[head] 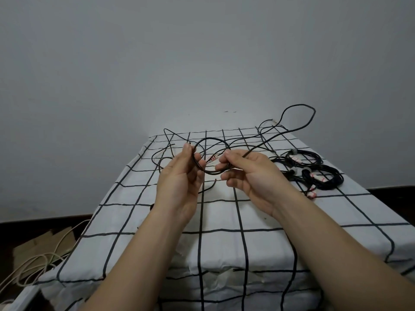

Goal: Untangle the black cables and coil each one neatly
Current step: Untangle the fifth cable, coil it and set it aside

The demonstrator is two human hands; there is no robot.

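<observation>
A thin black cable forms a small round loop (210, 140) held up over the checked cloth. My left hand (182, 176) grips the loop's left side between thumb and fingers. My right hand (244, 171) pinches its right side, and the cable's free length (289, 131) runs from that hand up and back to a big arc at the table's far right edge. More loose black cable (166, 153) lies tangled on the cloth behind my left hand. A short cable end (207, 187) rests on the cloth under the loop.
Several coiled black cables (318, 176) with white-and-red tags lie at the right of the cloth-covered table (224, 221). A grey wall stands close behind. On the floor at the lower left lie pale cords (40, 261) and cardboard (40, 245).
</observation>
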